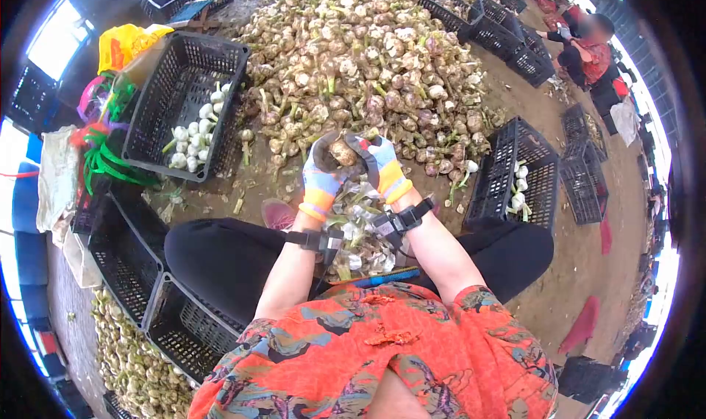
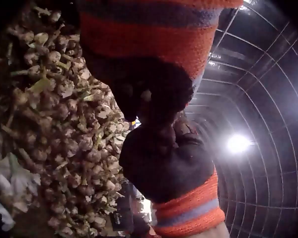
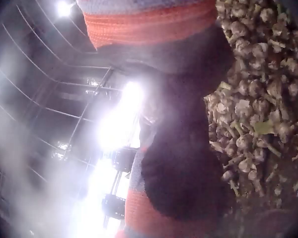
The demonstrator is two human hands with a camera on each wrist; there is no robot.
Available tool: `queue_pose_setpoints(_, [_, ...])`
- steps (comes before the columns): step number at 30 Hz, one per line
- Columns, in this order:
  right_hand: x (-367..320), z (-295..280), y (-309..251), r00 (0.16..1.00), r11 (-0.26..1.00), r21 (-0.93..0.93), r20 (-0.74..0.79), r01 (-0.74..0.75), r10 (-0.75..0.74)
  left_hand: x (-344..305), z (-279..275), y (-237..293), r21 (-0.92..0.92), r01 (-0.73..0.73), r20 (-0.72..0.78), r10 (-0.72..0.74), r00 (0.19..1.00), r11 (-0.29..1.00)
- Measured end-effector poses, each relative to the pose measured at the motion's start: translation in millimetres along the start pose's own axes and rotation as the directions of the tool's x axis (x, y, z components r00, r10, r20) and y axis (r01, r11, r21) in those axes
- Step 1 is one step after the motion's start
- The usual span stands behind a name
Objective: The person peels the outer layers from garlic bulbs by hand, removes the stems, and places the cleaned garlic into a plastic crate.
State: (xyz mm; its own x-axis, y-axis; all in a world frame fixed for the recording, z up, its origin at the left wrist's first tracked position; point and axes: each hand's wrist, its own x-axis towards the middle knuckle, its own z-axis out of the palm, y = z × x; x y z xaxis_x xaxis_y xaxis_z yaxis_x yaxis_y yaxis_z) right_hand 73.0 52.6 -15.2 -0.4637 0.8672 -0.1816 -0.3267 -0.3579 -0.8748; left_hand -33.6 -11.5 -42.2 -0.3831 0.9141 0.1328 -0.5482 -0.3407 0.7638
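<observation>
In the head view, both gloved hands meet in front of the body at the near edge of a garlic heap (image 1: 368, 66). A brownish garlic bulb (image 1: 342, 153) shows between them. Dark-palmed fingers of the left hand (image 1: 322, 175) curl round its left side, while the right hand (image 1: 381, 166) grips it from the right, with a short stem (image 1: 371, 133) poking out by its fingers. Both wrist views show the dark glove palms close together, hiding most of the bulb. Peeled skins and leaves (image 1: 360, 253) lie beneath the forearms.
A black crate (image 1: 239, 58) at the left holds several white bulbs (image 1: 195, 141). Another crate (image 1: 548, 154) with white bulbs stands at the right. More crates (image 1: 121, 261) sit beside the left knee. A blue-handled tool (image 1: 386, 278) lies at the lap. Another person (image 1: 592, 58) sits far right.
</observation>
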Motion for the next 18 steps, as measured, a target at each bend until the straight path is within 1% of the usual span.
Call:
queue_pose_setpoints(1, [-8,2,-8,0.998,0.996,0.065,0.01,-0.057,0.056,-1,3,0,0.046,-0.047,0.027,0.045,0.999,0.998])
queue_pose_setpoints(2, [-12,1,-10,0.999,0.998,0.063,0.038,-0.017,0.014,-4,5,-1,0.095,-0.093,0.065,0.087,0.994,0.991])
queue_pose_setpoints(3, [-16,2,-13,0.999,0.998,0.062,0.035,-0.009,0.007,-4,7,1,0.091,-0.095,0.072,0.088,0.993,0.991])
queue_pose_setpoints(4, [-20,2,-16,0.999,0.995,0.102,0.053,-0.015,0.01,-4,8,4,-0.107,0.033,0.019,-0.031,0.999,0.994])
queue_pose_setpoints(5, [-24,3,-19,0.997,0.99,0.141,0.071,-0.023,0.013,-3,10,6,-0.306,0.148,-0.01,-0.159,0.987,0.941])
queue_pose_setpoints(6, [-28,4,-21,0.996,0.987,0.162,0.087,-0.012,-0.002,-4,13,8,-0.307,0.149,-0.006,-0.158,0.987,0.94])
queue_pose_setpoints(7, [-30,4,-23,0.996,0.987,0.161,0.086,-0.009,-0.005,-4,15,9,-0.314,0.144,0.044,-0.137,0.99,0.939])
queue_pose_setpoints(8, [-32,4,-25,0.995,0.99,0.141,0.101,-0.006,-0.008,-4,17,11,-0.319,0.14,0.094,-0.115,0.989,0.938])
queue_pose_setpoints(9, [-34,3,-27,0.993,0.993,0.12,0.115,-0.002,-0.012,-4,17,11,-0.319,0.141,0.099,-0.115,0.988,0.937])
queue_pose_setpoints(10, [-34,0,-28,0.994,0.993,0.119,0.112,0.001,-0.015,-5,17,10,-0.216,0.038,0.127,-0.011,0.992,0.976])
queue_pose_setpoints(11, [-32,-3,-28,0.987,0.995,0.104,0.159,0.004,-0.021,-5,16,9,-0.112,-0.071,0.166,0.089,0.982,0.991])
queue_pose_setpoints(12, [-31,-5,-30,0.978,0.996,0.091,0.205,0.006,-0.025,-7,17,11,-0.112,-0.069,0.167,0.087,0.982,0.991])
queue_pose_setpoints(13, [-30,-8,-33,0.979,0.996,0.092,0.204,0.007,-0.026,-7,17,12,-0.109,-0.054,0.17,0.073,0.983,0.993])
queue_pose_setpoints(15, [-29,-15,-45,0.976,0.983,-0.182,0.215,0.006,0.034,-9,20,18,-0.107,-0.04,0.172,0.059,0.983,0.993])
queue_pose_setpoints(16, [-31,-13,-57,0.957,0.842,-0.5,0.284,0.201,-0.059,-11,25,26,-0.17,0.069,0.107,-0.051,0.993,0.983])
queue_pose_setpoints(17, [-33,-12,-61,0.958,0.843,-0.501,0.283,0.198,-0.058,-14,30,33,-0.239,0.172,0.048,-0.165,0.985,0.956])
queue_pose_setpoints(18, [-34,-12,-64,0.907,0.527,-0.739,0.36,0.42,-0.219,-17,35,38,-0.068,0.147,0.057,-0.143,0.988,0.987])
